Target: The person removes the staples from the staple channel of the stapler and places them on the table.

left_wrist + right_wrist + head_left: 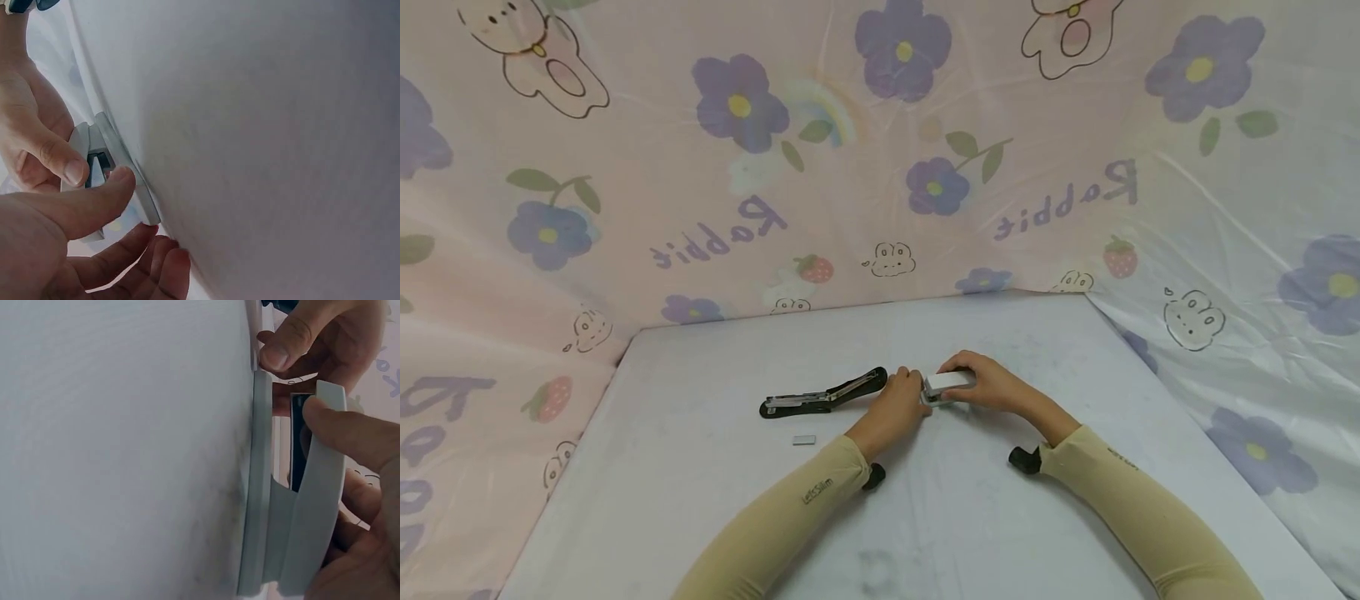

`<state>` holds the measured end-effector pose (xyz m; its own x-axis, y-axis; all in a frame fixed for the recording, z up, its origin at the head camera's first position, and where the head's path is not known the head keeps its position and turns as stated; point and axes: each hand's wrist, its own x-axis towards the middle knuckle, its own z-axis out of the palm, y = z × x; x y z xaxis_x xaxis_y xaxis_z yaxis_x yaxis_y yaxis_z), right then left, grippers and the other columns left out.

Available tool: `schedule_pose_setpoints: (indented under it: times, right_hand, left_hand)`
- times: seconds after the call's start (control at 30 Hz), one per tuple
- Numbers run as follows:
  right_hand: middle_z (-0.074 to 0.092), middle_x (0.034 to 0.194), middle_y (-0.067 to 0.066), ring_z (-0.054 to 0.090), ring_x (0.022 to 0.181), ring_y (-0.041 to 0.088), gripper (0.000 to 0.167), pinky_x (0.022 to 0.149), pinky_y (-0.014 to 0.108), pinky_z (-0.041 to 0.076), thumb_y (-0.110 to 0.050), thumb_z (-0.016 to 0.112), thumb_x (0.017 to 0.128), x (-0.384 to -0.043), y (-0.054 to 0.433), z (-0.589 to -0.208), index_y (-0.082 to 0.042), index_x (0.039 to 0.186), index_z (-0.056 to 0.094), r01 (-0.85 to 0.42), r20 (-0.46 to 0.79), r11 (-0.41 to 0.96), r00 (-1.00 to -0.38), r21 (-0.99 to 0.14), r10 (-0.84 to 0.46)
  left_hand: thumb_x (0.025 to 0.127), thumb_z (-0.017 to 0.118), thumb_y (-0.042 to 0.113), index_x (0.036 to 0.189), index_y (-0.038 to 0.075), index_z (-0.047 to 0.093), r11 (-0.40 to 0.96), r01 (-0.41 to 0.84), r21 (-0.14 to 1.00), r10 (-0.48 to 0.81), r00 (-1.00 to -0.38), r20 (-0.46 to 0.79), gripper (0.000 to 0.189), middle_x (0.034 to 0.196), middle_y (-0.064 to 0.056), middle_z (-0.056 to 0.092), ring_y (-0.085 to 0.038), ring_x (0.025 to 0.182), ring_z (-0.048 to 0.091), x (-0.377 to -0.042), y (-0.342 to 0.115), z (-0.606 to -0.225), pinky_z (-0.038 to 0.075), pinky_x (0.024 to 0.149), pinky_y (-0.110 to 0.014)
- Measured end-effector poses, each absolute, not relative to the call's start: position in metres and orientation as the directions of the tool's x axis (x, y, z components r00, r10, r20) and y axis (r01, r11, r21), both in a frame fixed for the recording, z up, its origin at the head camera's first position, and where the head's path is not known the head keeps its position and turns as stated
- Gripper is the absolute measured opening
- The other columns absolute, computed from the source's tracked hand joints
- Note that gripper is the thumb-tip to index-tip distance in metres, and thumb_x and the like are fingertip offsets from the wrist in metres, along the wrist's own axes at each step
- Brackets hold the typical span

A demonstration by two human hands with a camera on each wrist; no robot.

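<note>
A white stapler (319, 506) sits on the table between the two hands, its upper arm raised from the base with a dark gap between them. The right hand (988, 383) grips the upper arm, thumb on one side and fingers on the other. At the front end of the base, the left hand (897, 407) pinches with thumb and fingertips; in the left wrist view its thumb (103, 203) lies across the front of the stapler. Just left of that hand, a black stapler (820, 398) lies spread wide, its metal track exposed. Below it rests a small grey strip of staples (804, 440).
The white table (647, 500) extends around both hands. Behind and beside it hangs a patterned cloth (850, 183) with flowers and rabbits. Black devices (1024, 460) are strapped at the wrists, beside beige sleeves (790, 508).
</note>
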<state>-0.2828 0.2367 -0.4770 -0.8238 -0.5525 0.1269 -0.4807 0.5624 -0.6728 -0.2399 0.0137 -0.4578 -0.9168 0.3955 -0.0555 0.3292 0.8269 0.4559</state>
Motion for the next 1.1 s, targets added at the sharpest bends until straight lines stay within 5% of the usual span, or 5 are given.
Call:
schedule_pose_setpoints:
  times: [0.7, 0.93, 1.1]
  right_hand:
    - [0.072, 0.119, 0.002, 0.064, 0.107, 0.020, 0.040, 0.095, 0.042, 0.051, -0.031, 0.086, 0.093, -0.282, 0.243, -0.481, -0.012, 0.126, 0.075, -0.479, 0.142, 0.556, -0.829, -0.679, -0.542]
    - [0.069, 0.137, 0.012, 0.064, 0.121, 0.030, 0.046, 0.100, 0.040, 0.051, -0.031, 0.082, 0.098, -0.286, 0.253, -0.481, -0.009, 0.137, 0.070, -0.294, 0.054, 0.500, -0.896, -0.814, -0.440]
    - [0.065, 0.143, 0.015, 0.062, 0.127, 0.033, 0.052, 0.104, 0.042, 0.051, -0.033, 0.080, 0.100, -0.286, 0.255, -0.479, -0.008, 0.142, 0.066, -0.285, 0.043, 0.474, -0.888, -0.833, -0.458]
  left_hand:
    - [0.097, 0.082, 0.013, 0.120, -0.003, 0.067, 0.847, 0.367, 0.384, 0.413, -0.910, -0.042, 0.032, 0.113, -0.014, 0.064, -0.029, 0.103, 0.066, -0.242, 0.024, -0.457, 0.057, 0.088, -0.036]
    - [0.097, 0.082, 0.014, 0.117, -0.005, 0.066, 0.842, 0.413, 0.348, 0.439, -0.898, 0.002, 0.031, 0.110, -0.016, 0.064, -0.032, 0.101, 0.067, -0.243, 0.022, -0.458, 0.059, 0.087, -0.037]
    - [0.098, 0.081, 0.014, 0.119, -0.005, 0.066, 0.841, 0.407, 0.357, 0.437, -0.900, -0.004, 0.031, 0.111, -0.016, 0.064, -0.031, 0.103, 0.067, -0.243, 0.019, -0.457, 0.059, 0.088, -0.037]
